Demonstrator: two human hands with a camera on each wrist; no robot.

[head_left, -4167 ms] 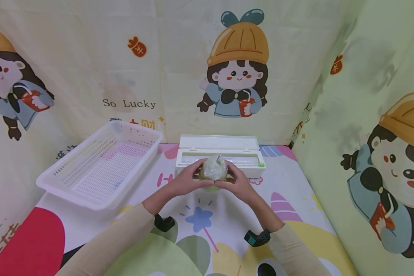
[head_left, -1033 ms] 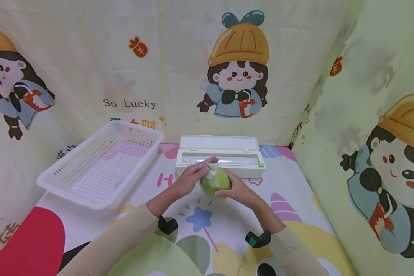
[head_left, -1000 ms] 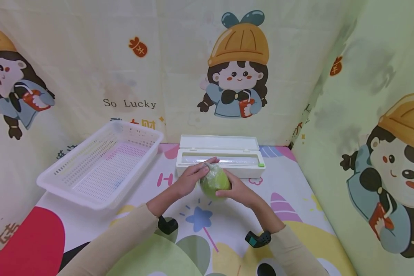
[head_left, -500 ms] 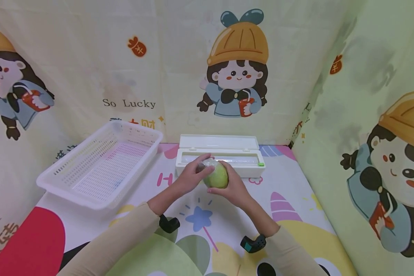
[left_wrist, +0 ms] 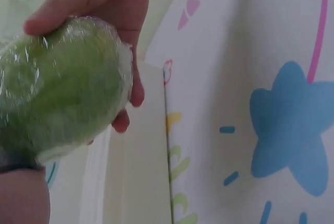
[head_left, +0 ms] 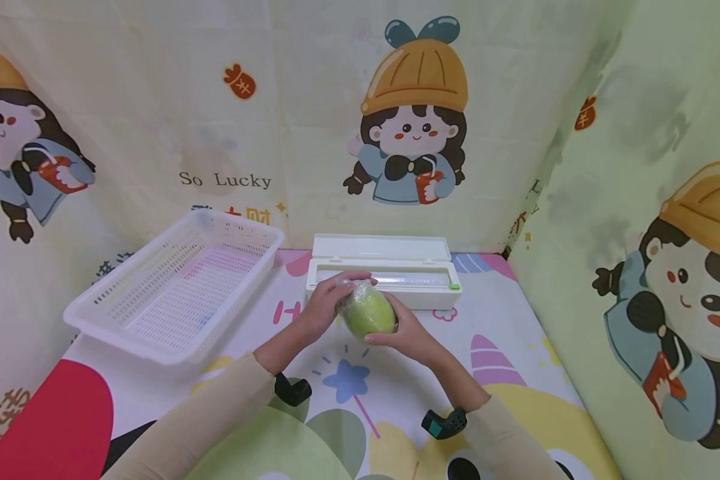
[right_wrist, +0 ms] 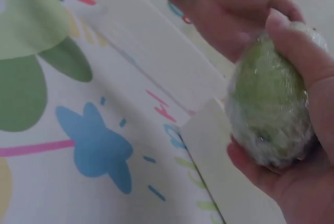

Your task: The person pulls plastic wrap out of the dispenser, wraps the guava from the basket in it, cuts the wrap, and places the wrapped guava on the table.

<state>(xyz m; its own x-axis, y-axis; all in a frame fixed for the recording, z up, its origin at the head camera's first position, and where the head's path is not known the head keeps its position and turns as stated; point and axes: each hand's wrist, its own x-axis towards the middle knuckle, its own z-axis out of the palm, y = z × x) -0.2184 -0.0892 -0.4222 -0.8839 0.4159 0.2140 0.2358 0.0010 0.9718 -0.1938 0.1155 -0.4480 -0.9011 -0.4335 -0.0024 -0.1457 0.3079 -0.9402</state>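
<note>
A green oval fruit, wrapped in clear cling film, is held above the table between both hands. My right hand grips its right side, the thumb in front and the fingers behind. My left hand holds the upper left end, thumb and fingers over the film. In the right wrist view the film on the fruit looks wrinkled. Behind the hands stands a white cling film dispenser with its lid raised and a roll inside. The left wrist view shows little of my left hand.
A white perforated plastic basket stands at the left, with nothing seen inside it. The table is covered with a patterned cloth. Printed curtains close off the back and sides.
The fruit has been turned in the hands, from its film-gathered end facing up to its green side facing forward. The left thumb has shifted up from the fruit's front. Dispenser and basket have stayed put.
</note>
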